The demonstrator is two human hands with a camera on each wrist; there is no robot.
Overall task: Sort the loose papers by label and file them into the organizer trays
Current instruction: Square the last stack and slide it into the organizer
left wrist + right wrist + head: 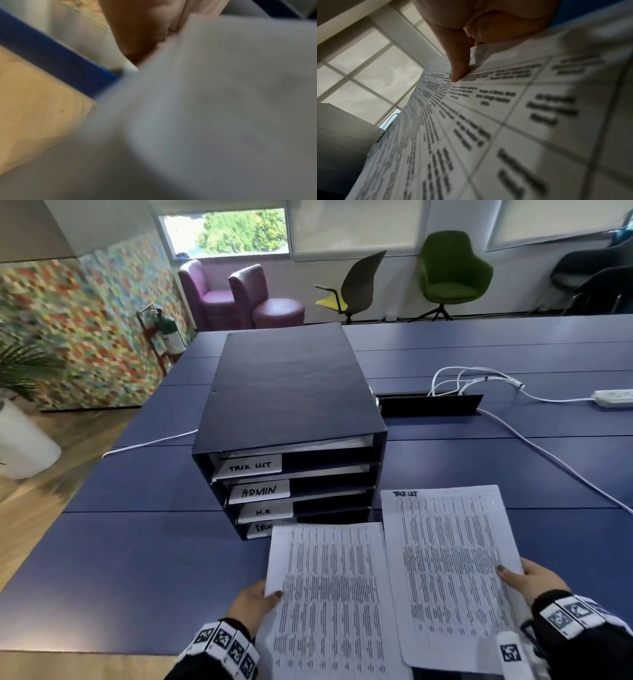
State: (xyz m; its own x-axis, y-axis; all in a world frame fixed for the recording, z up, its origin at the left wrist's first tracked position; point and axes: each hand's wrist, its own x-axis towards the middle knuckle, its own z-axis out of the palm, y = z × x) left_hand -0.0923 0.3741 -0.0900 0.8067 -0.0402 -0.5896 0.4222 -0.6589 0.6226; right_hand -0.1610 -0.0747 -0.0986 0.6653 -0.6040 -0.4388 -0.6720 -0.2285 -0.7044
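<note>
A dark blue organizer [287, 392] with stacked trays stands mid-table; its white tags read TASK LIST [250, 467], ADMIN [259, 491], H.R [265, 512] and a partly hidden one below. My right hand [527, 578] pinches the right edge of a printed sheet headed TASK LIST [448, 570], thumb on top. In the right wrist view that thumb [457, 65] presses on the sheet [505, 121]. My left hand [255, 604] grips the left edge of a stack of printed papers [329, 601], which lies partly under the right sheet. The left wrist view is blurred: the hand [137, 27] against grey paper [223, 108].
A blue table [137, 559] carries everything. White cables [479, 381] and a power strip [613, 398] lie at the back right beside an open black cable hatch [428, 405]. Chairs stand beyond the table; a plant pot [24, 440] sits on the floor at the left.
</note>
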